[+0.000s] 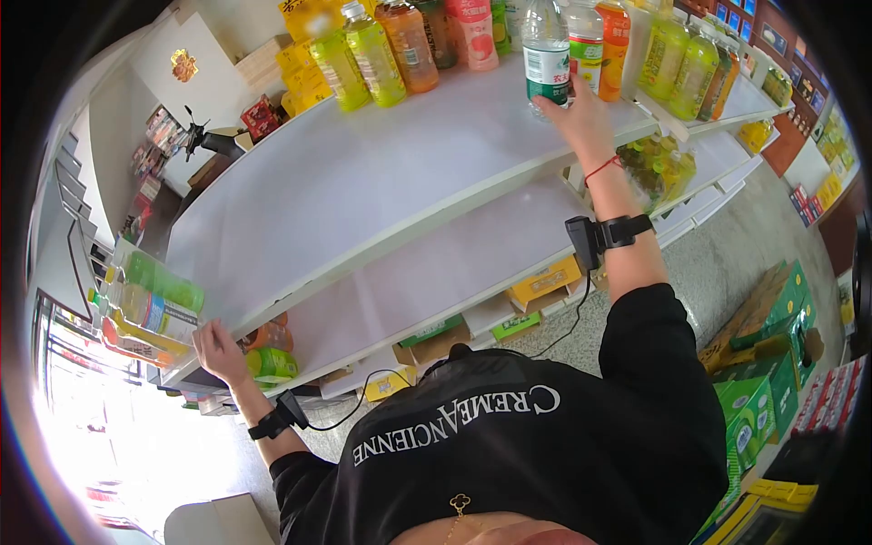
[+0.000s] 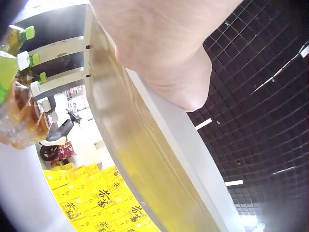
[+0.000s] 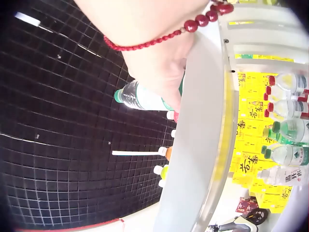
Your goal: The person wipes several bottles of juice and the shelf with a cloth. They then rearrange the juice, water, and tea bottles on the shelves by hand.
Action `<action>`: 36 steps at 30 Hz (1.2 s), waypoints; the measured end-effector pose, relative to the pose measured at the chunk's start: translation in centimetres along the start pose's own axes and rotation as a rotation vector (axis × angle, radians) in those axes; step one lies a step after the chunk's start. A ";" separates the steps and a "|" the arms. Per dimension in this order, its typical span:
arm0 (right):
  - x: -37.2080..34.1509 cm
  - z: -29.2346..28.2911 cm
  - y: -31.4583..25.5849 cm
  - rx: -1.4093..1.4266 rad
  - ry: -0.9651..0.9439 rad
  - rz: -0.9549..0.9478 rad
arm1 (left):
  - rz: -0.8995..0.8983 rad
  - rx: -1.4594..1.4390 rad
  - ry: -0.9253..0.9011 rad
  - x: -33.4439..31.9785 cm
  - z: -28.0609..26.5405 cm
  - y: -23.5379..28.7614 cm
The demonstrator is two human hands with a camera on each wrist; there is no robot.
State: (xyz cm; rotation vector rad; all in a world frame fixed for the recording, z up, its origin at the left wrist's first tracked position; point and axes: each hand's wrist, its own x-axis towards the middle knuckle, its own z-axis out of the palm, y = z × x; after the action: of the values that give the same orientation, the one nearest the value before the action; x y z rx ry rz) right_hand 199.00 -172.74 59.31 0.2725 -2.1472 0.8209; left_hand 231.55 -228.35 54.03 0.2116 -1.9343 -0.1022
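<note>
My right hand (image 1: 581,118) grips a clear water bottle (image 1: 547,54) with a white and green label, low on its body, at the far right of the white shelf (image 1: 381,163). The bottle stands upright among other drinks. In the right wrist view the same water bottle (image 3: 145,98) shows its green cap, with the right hand (image 3: 164,72) behind the shelf edge. At the shelf's left front corner, my left hand (image 1: 220,352) rests near the edge with loosely bent fingers. The left wrist view has the left hand (image 2: 178,79) at the board's edge, its fingertips mostly hidden.
Green tea bottles (image 1: 372,59), an amber bottle (image 1: 409,45) and a pink bottle (image 1: 472,36) line the back of the shelf. An orange bottle (image 1: 615,50) stands right of the water bottle. Several bottles (image 1: 150,309) stand beyond the left end. Green cartons (image 1: 758,400) sit on the floor.
</note>
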 end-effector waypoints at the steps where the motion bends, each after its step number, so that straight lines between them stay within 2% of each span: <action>1: 0.0 0.0 -0.2 0.004 -0.001 0.020 | -0.007 0.004 0.001 0.0 0.0 0.1; 9: 0.2 -0.3 -1.5 -0.095 -0.044 0.144 | 0.033 -0.016 0.031 0.5 -0.6 1.4; 14: 1.1 1.6 2.7 -0.063 -0.031 -0.019 | 0.059 0.005 0.023 0.9 -1.5 1.6; 17: 2.6 3.3 7.6 0.051 -0.104 0.000 | 0.079 -0.053 0.045 0.9 -1.6 0.9; 20: 1.3 0.8 2.2 0.096 -0.127 0.048 | 0.034 -0.151 0.025 1.0 -2.0 0.7; 22: 0.2 -0.3 -0.9 -0.339 0.181 0.006 | 0.066 -0.184 0.017 1.1 -2.3 0.2; 23: 0.1 0.0 -2.1 -0.336 0.174 0.004 | 0.085 -0.206 0.020 1.1 -2.2 -0.1; 25: 0.4 1.2 -4.4 0.268 0.361 -0.114 | 0.078 -0.226 -0.001 1.1 -2.5 -0.4; 26: -0.4 1.3 -8.7 0.426 0.242 -0.117 | 0.075 -0.251 -0.017 1.1 -2.5 -0.5; 28: -3.4 2.0 -19.8 0.569 -0.084 -0.175 | 0.088 -0.274 -0.029 1.0 -2.5 -0.9; 29: -4.0 4.2 -22.4 0.670 -0.270 -0.306 | 0.098 -0.293 -0.032 0.9 -2.5 -1.1; 30: -5.7 5.4 -26.6 0.604 -0.401 -0.325 | 0.090 -0.319 -0.065 0.8 -2.8 -1.3; 31: -7.6 7.1 -30.6 0.720 -0.598 -0.310 | 0.094 -0.324 -0.075 0.7 -2.9 -1.4; 32: -9.6 8.4 -34.6 0.810 -0.714 -0.353 | 0.097 -0.354 -0.081 0.6 -2.9 -1.5; 33: -11.1 10.9 -37.4 0.864 -0.788 -0.401 | 0.101 -0.383 -0.085 0.5 -3.0 -1.6; 34: -12.5 12.8 -40.1 0.822 -0.796 -0.491 | 0.106 -0.390 -0.091 0.4 -3.2 -1.6; 36: -15.3 14.7 -45.8 0.721 -0.773 -0.523 | 0.156 -0.409 -0.124 0.4 -3.4 -2.0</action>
State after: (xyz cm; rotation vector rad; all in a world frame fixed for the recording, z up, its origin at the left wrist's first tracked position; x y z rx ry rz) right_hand 220.36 -218.33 62.23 1.6697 -2.1551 1.2668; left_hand 234.76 -230.25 55.25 -0.2220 -1.9976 -0.4102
